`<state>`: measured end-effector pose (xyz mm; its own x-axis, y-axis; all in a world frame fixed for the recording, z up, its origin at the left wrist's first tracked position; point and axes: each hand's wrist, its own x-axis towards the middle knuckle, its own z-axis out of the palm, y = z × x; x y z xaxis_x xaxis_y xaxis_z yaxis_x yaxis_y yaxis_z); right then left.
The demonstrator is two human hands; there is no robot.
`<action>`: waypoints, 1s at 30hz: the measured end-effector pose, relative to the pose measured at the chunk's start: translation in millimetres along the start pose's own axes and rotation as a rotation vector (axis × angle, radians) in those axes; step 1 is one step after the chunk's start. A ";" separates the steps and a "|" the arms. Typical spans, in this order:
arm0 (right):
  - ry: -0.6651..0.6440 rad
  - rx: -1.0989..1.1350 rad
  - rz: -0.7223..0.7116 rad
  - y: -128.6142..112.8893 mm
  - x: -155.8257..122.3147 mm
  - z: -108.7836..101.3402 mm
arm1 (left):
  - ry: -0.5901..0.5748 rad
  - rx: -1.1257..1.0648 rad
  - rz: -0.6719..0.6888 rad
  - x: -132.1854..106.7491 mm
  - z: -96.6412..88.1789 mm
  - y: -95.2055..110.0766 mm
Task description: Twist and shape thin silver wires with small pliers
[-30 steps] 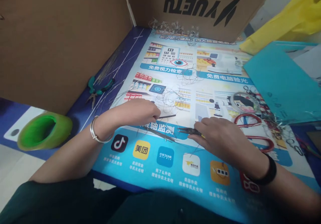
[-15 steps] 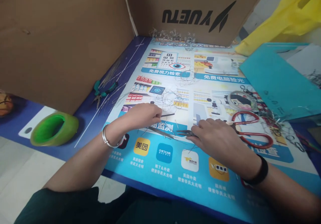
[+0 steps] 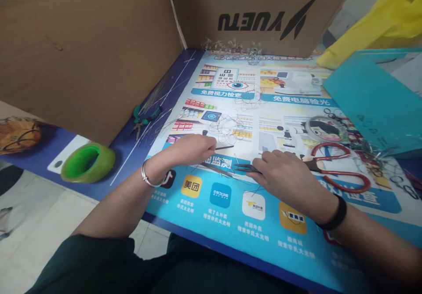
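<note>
My left hand [image 3: 191, 150] rests on the printed blue poster [image 3: 231, 215], fingers pinched on a thin dark wire [image 3: 224, 147] that sticks out to the right. A silver bangle circles that wrist. My right hand [image 3: 283, 175] lies closed over dark pliers [image 3: 244, 168], whose tips point left toward a bundle of thin wires [image 3: 214, 169] lying between the hands. A black band sits on the right wrist.
Red-handled scissors [image 3: 339, 173] and a tape roll [image 3: 326, 130] lie to the right. Green pliers [image 3: 143, 118] and long wires lie at the left, beside a green tape roll [image 3: 87, 162]. Tangled wire loops [image 3: 227, 129] sit ahead. Cardboard boxes [image 3: 263, 12] wall the back and left; a teal sheet [image 3: 372, 100] lies at the right.
Both hands hold nearly the same pose. The view has shifted, showing more floor at the left, and the left-hand wire and the pliers tips sit slightly closer together.
</note>
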<state>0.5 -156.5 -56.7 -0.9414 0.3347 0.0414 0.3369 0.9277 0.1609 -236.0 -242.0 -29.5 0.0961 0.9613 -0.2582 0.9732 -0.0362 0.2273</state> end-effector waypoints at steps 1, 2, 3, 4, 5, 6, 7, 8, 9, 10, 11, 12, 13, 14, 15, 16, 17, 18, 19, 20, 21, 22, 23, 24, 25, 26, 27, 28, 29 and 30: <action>0.004 -0.001 -0.004 0.1 0.5 1.6 | 0.010 -0.031 0.002 -0.9 -2.3 -2.5; 0.008 -0.002 -0.008 0.4 0.9 3.2 | 0.024 -0.059 0.009 -1.9 -4.6 -5.0; 0.012 -0.003 -0.011 0.8 1.5 5.0 | 0.035 -0.084 0.024 -2.8 -6.7 -7.4; 0.016 -0.003 -0.014 1.4 2.1 6.6 | 0.040 -0.104 0.043 -3.7 -8.4 -9.8; 0.020 0.001 -0.016 2.2 2.8 8.1 | 0.036 -0.119 0.061 -4.4 -9.7 -12.1; 0.024 0.009 -0.018 3.1 3.5 9.3 | 0.029 -0.130 0.077 -5.0 -10.5 -14.3; 0.025 0.022 -0.018 4.1 4.3 10.0 | 0.019 -0.139 0.094 -5.3 -10.8 -16.3; 0.023 0.041 -0.014 5.2 4.9 10.1 | 0.011 -0.148 0.112 -5.5 -10.7 -18.0; 0.017 0.067 -0.009 6.3 5.5 9.8 | 0.007 -0.156 0.130 -5.5 -10.2 -19.4; 0.008 0.098 -0.003 7.3 5.8 9.0 | 0.004 -0.163 0.145 -5.5 -9.7 -20.4; -0.003 0.130 0.003 8.3 6.0 7.8 | -0.004 -0.169 0.160 -5.4 -9.2 -20.9; -0.015 0.162 0.009 9.3 6.0 6.4 | -0.017 -0.175 0.169 -5.4 -8.9 -21.1; -0.024 0.191 0.014 10.2 5.8 5.0 | -0.045 -0.181 0.173 -5.4 -8.9 -21.0; -0.029 0.213 0.019 11.3 5.5 3.6 | -0.072 -0.188 0.174 -5.6 -9.2 -21.0; -0.031 0.228 0.024 12.6 5.0 2.2 | -0.091 -0.191 0.173 -5.8 -9.9 -21.1; -0.030 0.232 0.030 14.3 4.4 0.7 | -0.100 -0.186 0.170 -6.1 -10.7 -21.6; -0.029 0.221 0.038 16.4 3.8 -1.0 | -0.099 -0.179 0.164 -6.3 -11.6 -22.7; -0.032 0.201 0.044 19.1 3.0 -3.1 | -0.096 -0.158 0.164 -6.5 -12.5 -24.3; -0.039 0.170 0.048 22.4 2.1 -5.6 | -0.083 -0.130 0.153 -6.6 -13.2 -26.6; -0.053 0.137 0.052 26.1 1.1 -8.8 | -0.081 -0.103 0.133 -6.8 -13.8 -29.2; -0.077 0.113 0.045 30.0 -0.1 -12.6 | -0.094 -0.079 0.113 -6.9 -14.2 -32.0; -0.104 0.093 0.036 34.0 -1.4 -16.8 | -0.107 -0.060 0.096 -7.1 -14.6 -34.7; -0.125 0.075 0.030 37.6 -2.8 -21.2 | -0.128 -0.045 0.079 -7.5 -15.0 -36.9; -0.145 0.062 0.015 40.6 -4.2 -25.3 | -0.146 -0.030 0.062 -8.1 -15.5 -38.3; -0.163 0.047 0.002 42.9 -5.5 -28.7 | -0.156 -0.011 0.048 -8.8 -16.1 -38.7; -0.177 0.037 -0.011 44.1 -6.8 -31.1 | -0.156 0.009 0.033 -9.6 -16.7 -37.9; -0.187 0.032 -0.026 44.2 -7.8 -32.3 | -0.146 0.030 0.021 -10.5 -17.2 -35.8; -0.190 0.031 -0.040 43.4 -8.6 -32.2 | -0.120 0.051 0.011 -11.3 -17.5 -32.5; -0.185 0.034 -0.055 41.6 -9.0 -31.1 | -0.085 0.068 0.007 -11.9 -17.2 -28.4; -0.175 0.040 -0.073 39.2 -9.2 -29.3 | -0.045 0.073 0.017 -12.3 -16.3 -23.7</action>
<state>21.9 -128.0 -21.8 -0.9474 0.2868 -0.1420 0.2716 0.9552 0.1177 -263.6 -248.5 -16.3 0.1206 0.9471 -0.2976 0.9838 -0.0741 0.1631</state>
